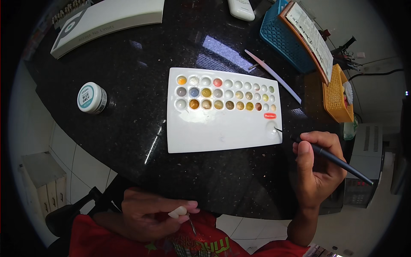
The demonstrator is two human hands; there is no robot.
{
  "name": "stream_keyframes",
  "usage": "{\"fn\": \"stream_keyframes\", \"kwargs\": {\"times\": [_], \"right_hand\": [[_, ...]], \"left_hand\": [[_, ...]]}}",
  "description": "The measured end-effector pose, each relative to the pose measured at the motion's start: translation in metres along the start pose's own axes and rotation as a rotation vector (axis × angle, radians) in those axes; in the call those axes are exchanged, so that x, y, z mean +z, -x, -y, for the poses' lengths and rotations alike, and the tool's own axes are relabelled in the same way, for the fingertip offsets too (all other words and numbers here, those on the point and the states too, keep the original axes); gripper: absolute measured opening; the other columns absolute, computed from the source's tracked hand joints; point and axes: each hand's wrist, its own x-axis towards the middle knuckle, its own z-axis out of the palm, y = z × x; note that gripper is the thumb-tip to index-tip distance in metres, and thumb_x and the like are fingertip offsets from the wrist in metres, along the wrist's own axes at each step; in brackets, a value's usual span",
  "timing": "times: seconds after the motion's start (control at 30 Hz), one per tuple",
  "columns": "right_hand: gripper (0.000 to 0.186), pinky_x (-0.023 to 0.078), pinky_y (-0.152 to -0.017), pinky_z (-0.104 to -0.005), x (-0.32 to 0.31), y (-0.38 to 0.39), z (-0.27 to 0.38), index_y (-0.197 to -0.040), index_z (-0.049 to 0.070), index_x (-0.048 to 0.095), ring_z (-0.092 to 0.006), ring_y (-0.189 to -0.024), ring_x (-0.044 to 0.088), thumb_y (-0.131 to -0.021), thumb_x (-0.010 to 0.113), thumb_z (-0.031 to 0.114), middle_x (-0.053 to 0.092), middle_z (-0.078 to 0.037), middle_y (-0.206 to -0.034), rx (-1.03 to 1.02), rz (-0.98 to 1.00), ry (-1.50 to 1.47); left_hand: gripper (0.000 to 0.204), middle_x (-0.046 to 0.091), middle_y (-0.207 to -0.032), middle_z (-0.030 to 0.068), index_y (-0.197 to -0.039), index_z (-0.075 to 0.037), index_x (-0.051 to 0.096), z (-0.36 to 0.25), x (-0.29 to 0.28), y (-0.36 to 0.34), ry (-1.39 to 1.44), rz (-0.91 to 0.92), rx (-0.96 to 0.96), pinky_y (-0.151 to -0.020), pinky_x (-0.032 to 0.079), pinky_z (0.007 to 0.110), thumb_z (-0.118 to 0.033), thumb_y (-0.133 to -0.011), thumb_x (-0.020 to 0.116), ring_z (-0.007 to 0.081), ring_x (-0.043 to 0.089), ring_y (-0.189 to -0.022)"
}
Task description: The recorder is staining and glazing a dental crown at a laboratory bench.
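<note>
My right hand [319, 171] is closed round a fine brush [340, 162] with a dark handle. The brush's thin tip reaches into the larger round well [272, 127] at the right edge of a white mixing palette [214, 135]. Three rows of small wells on the palette hold pastes in yellow, brown, grey, blue and red. Low in front of my body, my left hand [145, 214] pinches off-white dental crowns [177, 211] between thumb and fingers. A thin metal pin or tool [192, 224] sticks out below them; how it joins them is too small to tell.
A white jar [92, 98] stands left of the palette on the black stone table [128, 124]. A pale nail file [274, 76] lies behind the palette's right side. Farther back are a white box [109, 25], a white case [241, 9], a blue basket [280, 43] and a yellow basket [336, 100].
</note>
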Motion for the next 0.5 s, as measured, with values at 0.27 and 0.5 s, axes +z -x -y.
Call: {"fn": "stream_keyframes", "kwargs": {"times": [0.27,0.5], "right_hand": [[0.010,0.043,-0.055,-0.0208,-0.002,0.006,0.005,-0.086,-0.003,0.059,-0.0125,-0.058,0.055,-0.077,0.063,-0.002,0.059,-0.010,-0.075,0.004,-0.016,0.004],[0.032,0.032,-0.047,-0.0212,-0.012,0.046,0.047,-0.099,0.001,0.049,-0.0137,-0.057,0.043,-0.088,0.053,0.031,0.048,-0.010,-0.071,-0.206,-0.227,0.010]], "left_hand": [[0.016,0.067,-0.088,0.0212,-0.089,0.007,0.065,0.003,-0.001,0.005,0.012,-0.021,0.022,-0.068,0.058,0.031,0.005,-0.074,0.068,0.0250,0.068,-0.079],[0.017,0.067,-0.084,0.0214,-0.091,0.010,0.064,-0.001,0.005,-0.005,0.025,-0.043,0.079,-0.067,0.058,0.030,0.006,-0.075,0.065,0.0262,0.068,-0.077]]}}
